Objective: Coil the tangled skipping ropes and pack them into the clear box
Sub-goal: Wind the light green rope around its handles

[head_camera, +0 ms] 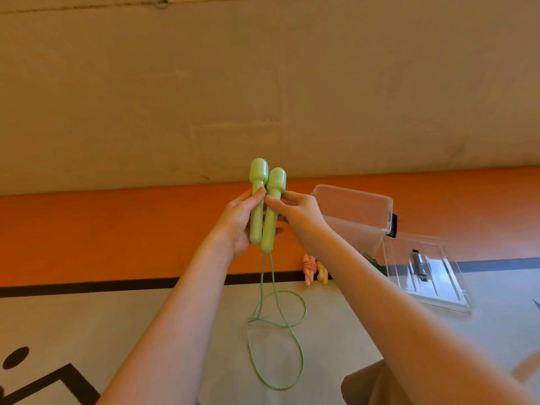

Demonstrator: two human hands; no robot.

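both green handles (264,206) upright, gripped between left hand (238,220) and right hand (301,217)

Pale green rope against orange and grey

Pale green plastic skipping-rope handles (266,203) and thin green cord (276,331); pink coiled rope (308,268), yellow coiled rope (321,271); orange wall band (117,229).

Smooth plastic handles (267,200); glossy clear plastic box (356,211).

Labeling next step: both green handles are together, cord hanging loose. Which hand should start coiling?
Probably right. The left hand already wraps both green handles; the right hand only pinches them, so it could let go and gather the green cord.
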